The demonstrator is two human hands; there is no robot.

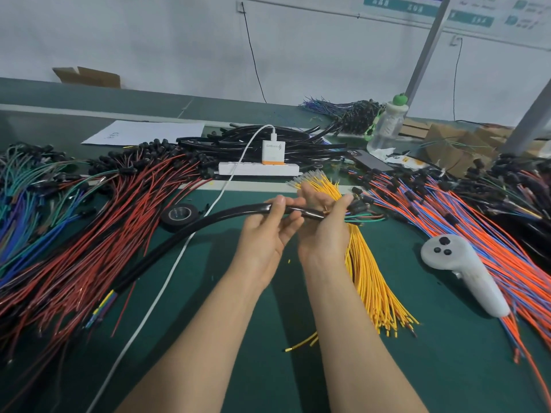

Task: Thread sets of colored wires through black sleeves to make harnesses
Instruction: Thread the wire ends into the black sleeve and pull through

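A long black sleeve (190, 234) arcs from the table's left up to the middle, with colored wire ends (103, 305) sticking out of its lower end. My left hand (265, 231) grips the sleeve near its upper end. Just to the right, my right hand (325, 225) holds the sleeve's mouth together with a set of colored wires (363, 217) that run out to the right. A pile of yellow wires (372, 281) lies under and behind my right hand.
Red wires (119, 228) and blue-green wires (24, 210) cover the left; orange and blue wires (477, 234) cover the right. A white controller (465, 272), a tape roll (179, 214), a power strip (259, 168) with charger and white cable, spare black sleeves (253, 141) and a bottle (387, 126) lie around.
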